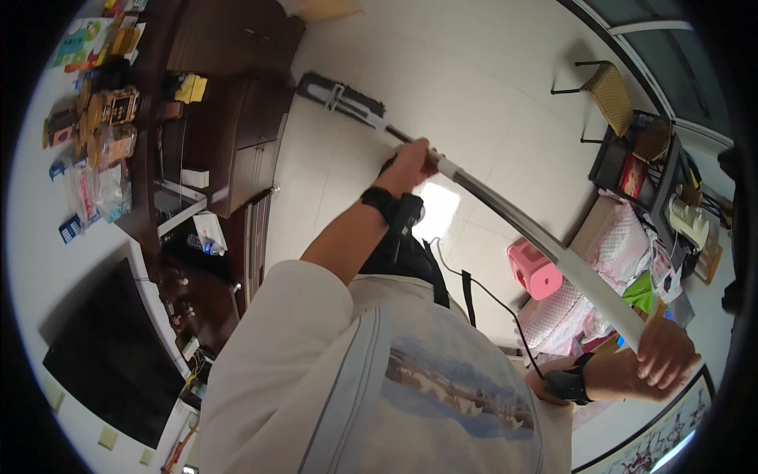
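A long flat mop [513,217] slants across the view, from the upper left down to the lower right. Its rectangular head with dark fringe [369,110] is on the pale tiled floor, close to the dark wooden cabinet's foot. My left hand [409,167] is closed around the lower pole, a short way above the head. At the far right, my right hand [667,359] wraps the pole's white top end. Both wrists wear black straps, and a dark cable runs down from the right one.
Dark wooden cabinets [229,103] with packages and jars line the left, near a black television [118,355]. A pink plastic stool [534,268] stands right of me, beside a pink quilted seat [560,316]. Farther off are a wicker chair [606,99] and a cluttered black table [612,162].
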`<state>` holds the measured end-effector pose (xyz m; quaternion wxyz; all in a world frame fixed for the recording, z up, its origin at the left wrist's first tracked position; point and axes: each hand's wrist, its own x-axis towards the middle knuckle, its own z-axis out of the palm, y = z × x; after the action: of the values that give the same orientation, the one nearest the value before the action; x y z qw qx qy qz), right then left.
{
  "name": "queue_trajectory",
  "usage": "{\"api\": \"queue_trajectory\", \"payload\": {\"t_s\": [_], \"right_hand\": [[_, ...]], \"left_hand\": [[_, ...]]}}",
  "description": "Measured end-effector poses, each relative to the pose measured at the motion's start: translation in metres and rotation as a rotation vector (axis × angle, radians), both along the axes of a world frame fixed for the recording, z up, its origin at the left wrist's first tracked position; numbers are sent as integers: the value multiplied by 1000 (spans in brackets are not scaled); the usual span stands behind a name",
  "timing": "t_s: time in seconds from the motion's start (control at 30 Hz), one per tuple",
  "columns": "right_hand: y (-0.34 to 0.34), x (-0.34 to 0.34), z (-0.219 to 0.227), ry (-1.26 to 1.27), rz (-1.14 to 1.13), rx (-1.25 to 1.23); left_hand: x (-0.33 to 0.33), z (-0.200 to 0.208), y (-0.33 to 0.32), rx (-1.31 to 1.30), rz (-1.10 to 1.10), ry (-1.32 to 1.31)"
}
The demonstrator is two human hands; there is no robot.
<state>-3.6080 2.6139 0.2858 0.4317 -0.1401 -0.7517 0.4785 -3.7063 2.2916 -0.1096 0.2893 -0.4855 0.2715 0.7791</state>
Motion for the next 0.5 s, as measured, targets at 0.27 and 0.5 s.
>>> {"api": "queue_trajectory", "payload": {"t_s": [0.27,0.5], "right_hand": [[29,-29,44,-244,1382,-499],[-67,-76,71,226,1984,-697]], "left_hand": [[103,54,11,134,35,-218],[80,79,0,302,364,-78]]}}
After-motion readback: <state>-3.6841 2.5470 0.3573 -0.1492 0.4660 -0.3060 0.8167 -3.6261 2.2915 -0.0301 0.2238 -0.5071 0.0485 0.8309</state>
